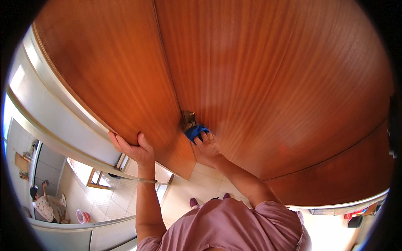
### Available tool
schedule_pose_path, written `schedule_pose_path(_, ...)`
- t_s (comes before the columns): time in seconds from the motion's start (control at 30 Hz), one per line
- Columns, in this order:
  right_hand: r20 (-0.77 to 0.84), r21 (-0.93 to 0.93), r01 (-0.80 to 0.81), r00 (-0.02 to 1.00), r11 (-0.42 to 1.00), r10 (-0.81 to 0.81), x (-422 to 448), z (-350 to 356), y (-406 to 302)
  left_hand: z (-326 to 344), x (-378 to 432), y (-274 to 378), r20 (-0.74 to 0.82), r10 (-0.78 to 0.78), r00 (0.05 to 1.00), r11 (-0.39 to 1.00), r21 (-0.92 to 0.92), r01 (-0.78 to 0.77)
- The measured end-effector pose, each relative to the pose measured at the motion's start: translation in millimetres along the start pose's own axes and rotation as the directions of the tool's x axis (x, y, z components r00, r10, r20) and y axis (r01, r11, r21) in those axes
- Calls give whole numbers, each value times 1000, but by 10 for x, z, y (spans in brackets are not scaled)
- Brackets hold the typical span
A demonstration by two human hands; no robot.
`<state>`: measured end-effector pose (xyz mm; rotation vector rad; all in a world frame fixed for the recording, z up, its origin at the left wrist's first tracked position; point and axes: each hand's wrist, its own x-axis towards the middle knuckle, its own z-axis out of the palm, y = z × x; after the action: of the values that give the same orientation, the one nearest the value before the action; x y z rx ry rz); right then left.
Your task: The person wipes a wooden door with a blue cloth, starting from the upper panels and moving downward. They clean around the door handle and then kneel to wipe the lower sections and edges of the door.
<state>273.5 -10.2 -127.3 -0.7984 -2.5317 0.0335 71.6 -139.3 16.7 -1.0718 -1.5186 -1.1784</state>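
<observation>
A blue cloth (196, 132) is bunched under the fingers of my right hand (207, 143), pressed to the wooden surface just below a metal door handle plate (189, 117). The cloth hides the lower part of that fitting. My left hand (135, 149) grips the edge of the reddish-brown wooden door panel (125, 78), thumb on its face and the other fingers over its outer side. A seam runs between this panel and the wider wooden panel (245, 81) at right.
At lower left, beyond a pale frame (78, 157), another person (45, 207) crouches near a red-and-white bucket (83, 216). A wooden-framed stool (97, 179) stands behind. Pale floor tiles (201, 180) lie under my feet. Red and black items are at far right.
</observation>
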Motion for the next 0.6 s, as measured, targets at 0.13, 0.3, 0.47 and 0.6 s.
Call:
schedule_pose_path(0.13,63,149,-127,991,981,119,-62,-203,-42,-5,-12,-20,-11,-7,1000,1000,-4,7)
schedule_pose_path(0.3,356,207,-426,871,881,338,358,-47,63,8,-8,4,-15,-3,1000,1000,4,3)
schedule_pose_path(0.47,775,453,-583,631,674,26,847,-20,486,-48,37,49,15,-7,1000,1000,25,7)
schedule_pose_path(0.6,868,436,-783,495,443,22,847,264,684,36,10,59,-15,-5,1000,1000,-28,5)
